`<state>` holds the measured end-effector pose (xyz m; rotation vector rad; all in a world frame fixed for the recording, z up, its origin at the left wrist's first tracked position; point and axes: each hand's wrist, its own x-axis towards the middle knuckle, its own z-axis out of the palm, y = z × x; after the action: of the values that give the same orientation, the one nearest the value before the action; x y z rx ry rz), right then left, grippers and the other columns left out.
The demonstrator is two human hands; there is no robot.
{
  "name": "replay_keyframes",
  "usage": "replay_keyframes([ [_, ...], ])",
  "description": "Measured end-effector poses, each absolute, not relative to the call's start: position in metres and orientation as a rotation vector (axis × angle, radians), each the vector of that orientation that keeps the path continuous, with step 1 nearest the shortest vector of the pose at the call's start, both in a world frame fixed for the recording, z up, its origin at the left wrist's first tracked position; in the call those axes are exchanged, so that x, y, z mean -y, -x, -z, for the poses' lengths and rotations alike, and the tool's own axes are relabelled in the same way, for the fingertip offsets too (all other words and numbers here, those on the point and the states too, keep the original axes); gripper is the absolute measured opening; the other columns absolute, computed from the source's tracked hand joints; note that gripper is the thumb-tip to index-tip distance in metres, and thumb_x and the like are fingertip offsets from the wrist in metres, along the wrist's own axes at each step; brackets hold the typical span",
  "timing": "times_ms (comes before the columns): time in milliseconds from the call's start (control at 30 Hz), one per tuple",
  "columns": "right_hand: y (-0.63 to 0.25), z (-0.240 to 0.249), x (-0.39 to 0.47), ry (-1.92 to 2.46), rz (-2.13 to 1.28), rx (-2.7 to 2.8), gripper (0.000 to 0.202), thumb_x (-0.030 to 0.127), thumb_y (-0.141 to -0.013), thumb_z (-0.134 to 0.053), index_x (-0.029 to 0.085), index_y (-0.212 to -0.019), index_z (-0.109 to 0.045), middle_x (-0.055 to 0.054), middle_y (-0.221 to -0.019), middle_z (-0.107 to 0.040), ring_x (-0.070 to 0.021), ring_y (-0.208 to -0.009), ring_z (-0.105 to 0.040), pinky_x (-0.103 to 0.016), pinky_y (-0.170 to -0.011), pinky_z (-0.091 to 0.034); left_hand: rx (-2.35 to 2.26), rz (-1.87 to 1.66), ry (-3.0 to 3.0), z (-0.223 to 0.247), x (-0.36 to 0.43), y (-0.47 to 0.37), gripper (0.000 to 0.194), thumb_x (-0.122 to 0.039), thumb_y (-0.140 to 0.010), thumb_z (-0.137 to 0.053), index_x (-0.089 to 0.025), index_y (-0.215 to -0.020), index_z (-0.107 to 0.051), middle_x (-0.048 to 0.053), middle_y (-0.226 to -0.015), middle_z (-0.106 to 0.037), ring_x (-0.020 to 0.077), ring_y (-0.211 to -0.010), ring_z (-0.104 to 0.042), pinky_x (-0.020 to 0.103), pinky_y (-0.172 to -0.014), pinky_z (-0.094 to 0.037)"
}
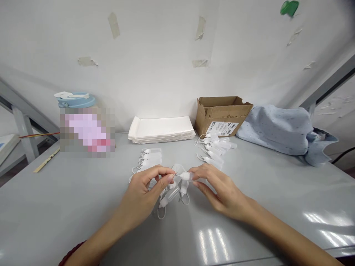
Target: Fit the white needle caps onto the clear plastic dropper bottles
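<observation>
Between the thumb and fingers of my right hand is a small translucent squeeze bottle with a white top, lying about level and pointing left. A thin tip runs from that top to my left hand. There thumb and forefinger are pinched together, and what they grip at the tip is too small to make out. Just below and behind the hands, several similar bottles with looped white cords lie loosely, among them a clear bottle. A row of bottles extends behind my left hand, partly hidden by it.
More bottles lie in a group at the right, before an open cardboard box. A stack of white sheets or envelopes rests by the wall. Pale blue cloth lies far right. At left are a blue-lidded container and a thin strip.
</observation>
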<state>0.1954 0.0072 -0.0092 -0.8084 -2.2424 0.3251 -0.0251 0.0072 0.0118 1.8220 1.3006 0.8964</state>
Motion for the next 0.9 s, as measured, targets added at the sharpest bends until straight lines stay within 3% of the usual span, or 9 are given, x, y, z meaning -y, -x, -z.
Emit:
replay_keyframes([
  [900,-0.191,0.009,0.000,0.736,-0.372,2.241,0.019,0.005,-0.089,-0.037,0.019,-0.098,-0.048,-0.010,-0.094,-0.062,-0.0177,-0.075,-0.053,-0.031,-0.064,-0.050,-1.191,-1.058,-2.183,0.002,-0.002,0.015,0.015,-0.016,-0.088,-0.050,-0.020,-0.082,-0.063,-0.001,-0.068,-0.062,0.0129,-0.063,-0.054,0.027,-0.064,-0.042],
])
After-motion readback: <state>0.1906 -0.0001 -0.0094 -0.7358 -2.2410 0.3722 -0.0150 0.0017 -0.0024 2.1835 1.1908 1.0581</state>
